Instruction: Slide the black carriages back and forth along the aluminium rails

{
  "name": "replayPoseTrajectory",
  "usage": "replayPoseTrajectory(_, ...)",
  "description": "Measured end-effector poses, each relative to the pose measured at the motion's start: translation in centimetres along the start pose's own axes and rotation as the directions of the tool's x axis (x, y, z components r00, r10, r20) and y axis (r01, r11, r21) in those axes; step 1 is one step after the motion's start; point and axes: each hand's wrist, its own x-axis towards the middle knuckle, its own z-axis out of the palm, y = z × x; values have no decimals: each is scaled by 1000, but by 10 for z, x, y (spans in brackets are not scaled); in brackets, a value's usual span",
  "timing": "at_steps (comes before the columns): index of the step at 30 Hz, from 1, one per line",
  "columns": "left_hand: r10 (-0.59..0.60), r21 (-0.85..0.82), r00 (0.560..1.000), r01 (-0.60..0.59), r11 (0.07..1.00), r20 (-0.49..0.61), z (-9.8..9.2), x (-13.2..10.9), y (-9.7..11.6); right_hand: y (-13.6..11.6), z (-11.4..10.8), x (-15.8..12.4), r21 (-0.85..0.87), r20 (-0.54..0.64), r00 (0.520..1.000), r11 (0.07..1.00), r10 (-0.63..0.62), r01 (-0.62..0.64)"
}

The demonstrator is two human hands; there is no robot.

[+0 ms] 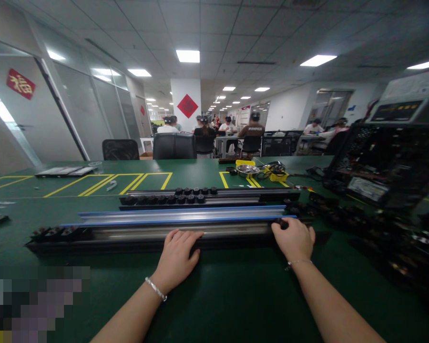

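The person's right hand [295, 238] has a narrow grip, thumb and forefinger closed on a small black part [281, 223] above the right end of the near black rail [128, 233]. The left hand [178, 252] lies over the front edge of that rail near its middle, fingers slightly bent; its underside is hidden, so I cannot tell whether its grip is closed on the edge.

At the near rail's left end sits a short row of black pieces [53, 232]. Just behind the near rail lies a blue-edged rail [182, 216], roughly parallel to it, and behind that two further black rails [232, 200] with round black knobs [180, 199] in rows. Right of the near rail, dark parts [396, 252] lie heaped on the green desk [236, 295], with a large black housing [389, 166] behind them. Well beyond the near rail are a metal bowl [248, 170], cables [276, 167] and, farther off, seated people [253, 131].
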Motion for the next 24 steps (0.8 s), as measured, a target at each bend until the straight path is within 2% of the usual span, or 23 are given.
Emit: replayPoseTrajectory(24, 11, -9, 1000, -11, 1000, -9, 0, 0, 0, 9, -2, 5, -47, -66, 998, 999, 4, -7)
